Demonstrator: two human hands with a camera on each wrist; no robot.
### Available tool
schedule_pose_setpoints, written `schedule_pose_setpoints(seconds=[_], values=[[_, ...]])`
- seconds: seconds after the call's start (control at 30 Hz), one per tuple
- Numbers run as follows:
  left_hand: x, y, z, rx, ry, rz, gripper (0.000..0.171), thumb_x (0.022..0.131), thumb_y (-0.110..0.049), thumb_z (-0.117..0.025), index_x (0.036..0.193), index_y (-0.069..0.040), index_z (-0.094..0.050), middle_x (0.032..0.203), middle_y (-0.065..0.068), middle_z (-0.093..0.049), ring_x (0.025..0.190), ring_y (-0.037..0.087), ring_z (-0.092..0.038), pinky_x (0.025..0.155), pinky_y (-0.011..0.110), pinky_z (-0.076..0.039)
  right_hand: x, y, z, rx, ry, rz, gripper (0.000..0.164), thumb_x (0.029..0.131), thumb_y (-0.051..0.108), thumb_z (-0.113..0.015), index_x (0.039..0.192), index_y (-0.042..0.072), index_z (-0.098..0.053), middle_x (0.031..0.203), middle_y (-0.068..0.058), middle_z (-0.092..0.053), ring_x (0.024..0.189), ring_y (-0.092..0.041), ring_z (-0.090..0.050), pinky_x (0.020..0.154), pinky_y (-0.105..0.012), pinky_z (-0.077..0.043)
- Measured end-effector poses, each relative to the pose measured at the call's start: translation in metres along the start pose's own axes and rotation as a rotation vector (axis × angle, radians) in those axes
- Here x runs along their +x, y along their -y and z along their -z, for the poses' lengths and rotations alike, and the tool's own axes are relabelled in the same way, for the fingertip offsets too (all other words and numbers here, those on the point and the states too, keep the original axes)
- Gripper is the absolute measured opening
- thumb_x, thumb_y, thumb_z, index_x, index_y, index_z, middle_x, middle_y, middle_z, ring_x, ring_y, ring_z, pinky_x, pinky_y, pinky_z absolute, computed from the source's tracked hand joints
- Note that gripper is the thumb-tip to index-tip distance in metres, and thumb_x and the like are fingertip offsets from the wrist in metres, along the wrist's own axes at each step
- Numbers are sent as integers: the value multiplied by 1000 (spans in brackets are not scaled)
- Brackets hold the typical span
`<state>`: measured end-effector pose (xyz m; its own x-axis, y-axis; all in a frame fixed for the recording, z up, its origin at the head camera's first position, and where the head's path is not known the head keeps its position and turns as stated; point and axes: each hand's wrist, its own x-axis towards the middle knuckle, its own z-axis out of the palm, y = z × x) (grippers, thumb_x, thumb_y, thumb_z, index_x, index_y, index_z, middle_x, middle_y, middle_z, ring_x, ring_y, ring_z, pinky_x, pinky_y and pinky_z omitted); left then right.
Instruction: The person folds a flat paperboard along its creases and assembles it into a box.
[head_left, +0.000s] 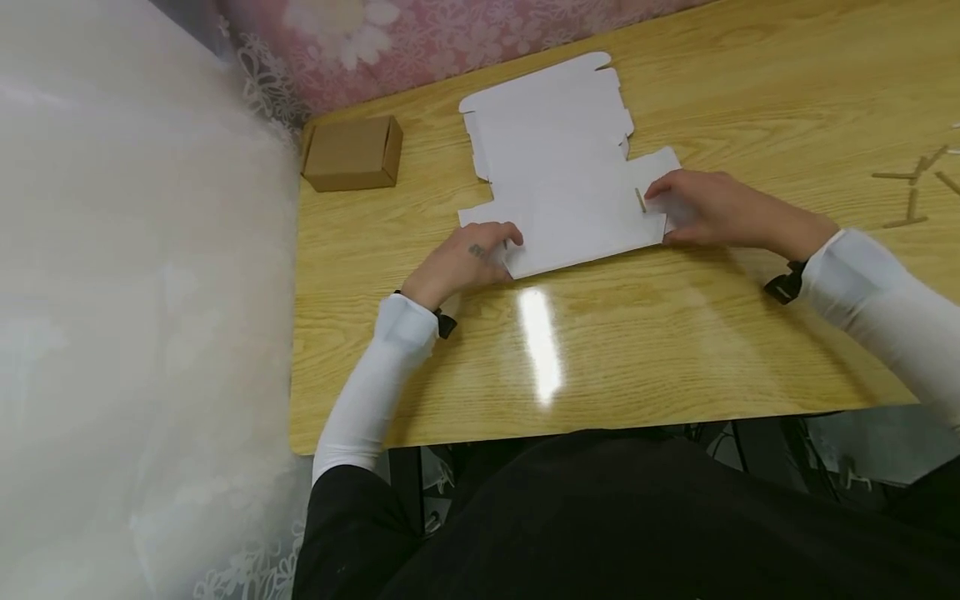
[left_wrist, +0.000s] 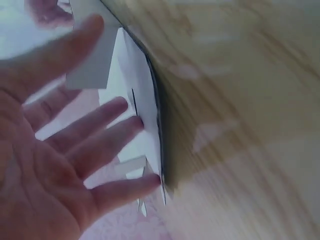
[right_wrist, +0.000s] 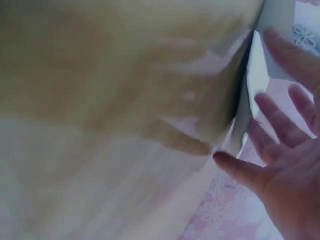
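Note:
A white cardboard box blank is spread on the wooden table, with notched tabs along its far part and side flaps near me. My left hand is at its near left corner. In the left wrist view its outstretched fingers touch a slightly raised side flap, and the thumb is before a pale panel. At the near right corner, my right hand touches the right flap beside a narrow slot. Its fingers are spread along the flap in the right wrist view.
A closed brown cardboard box sits at the table's far left. Several small brown strips are scattered at the right. A pink floral cloth runs along the far edge, and a pale translucent sheet hangs at the left.

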<state>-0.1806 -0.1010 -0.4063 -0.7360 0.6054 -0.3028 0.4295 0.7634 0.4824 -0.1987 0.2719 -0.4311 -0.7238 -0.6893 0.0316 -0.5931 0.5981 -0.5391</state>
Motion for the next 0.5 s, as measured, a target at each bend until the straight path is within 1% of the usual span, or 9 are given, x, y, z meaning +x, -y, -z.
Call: schedule_pose_setpoints(seconds=[0.07, 0.1, 0.17, 0.27, 0.33, 0.37, 0.4, 0.43, 0.5], values=[[-3, 3, -1, -27, -10, -45, 50, 76, -28, -79, 118, -18, -54, 118, -5, -54, 99, 13, -49, 86, 28, -40, -6, -2, -1, 29, -30, 0, 56, 68, 19, -85, 114, 6, -55, 123, -16, -52, 114, -36, -46, 89, -52, -35], [-4, 4, -1, -43, -13, -57, 49, 76, -30, -79, 117, -17, -54, 119, -6, -53, 99, 14, -49, 87, 28, -40, -7, -3, -1, 41, -42, 4, 55, 68, 21, -85, 112, 8, -57, 125, -17, -50, 116, -38, -44, 91, -53, -34], [-6, 7, 0, -54, -24, -75, 48, 77, -33, -78, 115, -16, -54, 120, -7, -52, 101, 13, -48, 88, 27, -39, -8, -6, 1, 57, -70, 20, 45, 68, 20, -85, 105, 11, -61, 128, -17, -49, 118, -39, -43, 92, -54, -33], [-5, 10, 3, -54, -52, -82, 44, 79, -35, -75, 113, -14, -57, 118, -7, -52, 101, 15, -48, 88, 26, -38, -5, -10, 4, 57, -101, 44, 33, 68, 15, -84, 95, 12, -64, 127, -18, -51, 117, -41, -44, 91, -54, -34], [-2, 11, 4, -48, -63, -80, 43, 81, -35, -74, 114, -13, -57, 119, -6, -52, 100, 16, -49, 88, 26, -38, 0, -11, 8, 51, -96, 33, 34, 70, 16, -83, 97, 11, -64, 129, -20, -49, 118, -42, -42, 92, -57, -33], [-1, 11, 5, -48, -69, -70, 45, 80, -35, -74, 115, -13, -57, 122, -6, -50, 102, 17, -49, 89, 26, -39, 4, -11, 10, 47, -83, 26, 38, 70, 18, -83, 101, 10, -63, 131, -21, -47, 120, -43, -40, 93, -59, -31], [1, 11, 6, -45, -74, -51, 48, 79, -35, -75, 118, -14, -56, 127, -4, -48, 108, 18, -47, 90, 28, -39, 8, -11, 13, 41, -60, 18, 45, 70, 20, -83, 107, 9, -61, 134, -23, -44, 123, -44, -37, 95, -61, -28], [3, 11, 7, -31, -83, -26, 54, 77, -37, -76, 121, -16, -54, 133, -3, -43, 114, 19, -44, 90, 29, -40, 13, -12, 15, 35, -33, 7, 55, 70, 24, -83, 115, 8, -57, 138, -24, -39, 126, -45, -32, 98, -62, -25], [9, 12, 9, 14, -116, 24, 70, 72, -42, -78, 130, -19, -48, 145, 2, -30, 127, 23, -33, 95, 34, -39, 24, -11, 22, 29, 31, -9, 75, 69, 28, -84, 131, 7, -46, 147, -24, -26, 133, -47, -22, 101, -66, -17]])
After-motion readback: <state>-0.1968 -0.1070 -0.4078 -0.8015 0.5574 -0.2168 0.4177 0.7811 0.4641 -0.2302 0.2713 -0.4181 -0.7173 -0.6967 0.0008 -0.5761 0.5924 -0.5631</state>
